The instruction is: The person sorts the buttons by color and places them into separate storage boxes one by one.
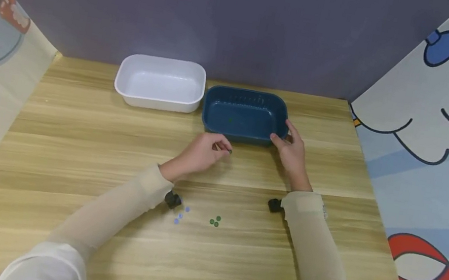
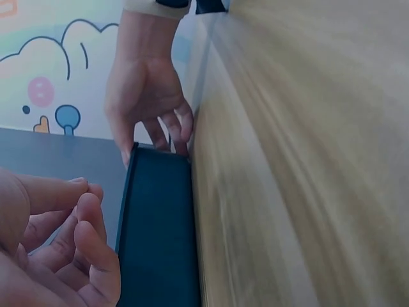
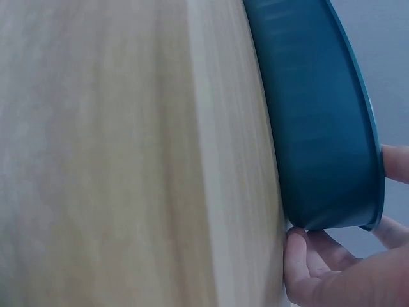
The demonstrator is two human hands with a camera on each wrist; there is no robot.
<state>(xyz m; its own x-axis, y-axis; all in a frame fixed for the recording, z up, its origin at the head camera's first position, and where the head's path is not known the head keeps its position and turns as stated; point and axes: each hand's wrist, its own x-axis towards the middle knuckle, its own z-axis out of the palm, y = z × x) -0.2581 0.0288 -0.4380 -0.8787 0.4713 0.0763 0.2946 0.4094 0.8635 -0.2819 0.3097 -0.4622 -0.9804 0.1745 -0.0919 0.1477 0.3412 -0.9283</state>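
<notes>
My left hand [image 1: 202, 151] pinches a small dark disc [image 1: 229, 151] between thumb and fingertips, just in front of the dark blue basin [image 1: 242, 139]. In the left wrist view the fingertips meet, and the disc is hidden. The right hand [image 1: 292, 157] grips the right end of the basin, its thumb at the rim and other fingers against the end wall, as the right wrist view shows. A small green disc [image 1: 231, 120] lies inside the basin. Nearer on the table are three green discs [image 1: 216, 224] and several pale blue discs [image 1: 180, 216] beside the left wrist.
A white basin [image 1: 156, 104] stands left of the blue one, close to the grey back wall [image 1: 227, 20]. The wooden table [image 1: 70, 148] lies between printed side panels. Small black wrist cameras [image 1: 172, 199] sit below both hands.
</notes>
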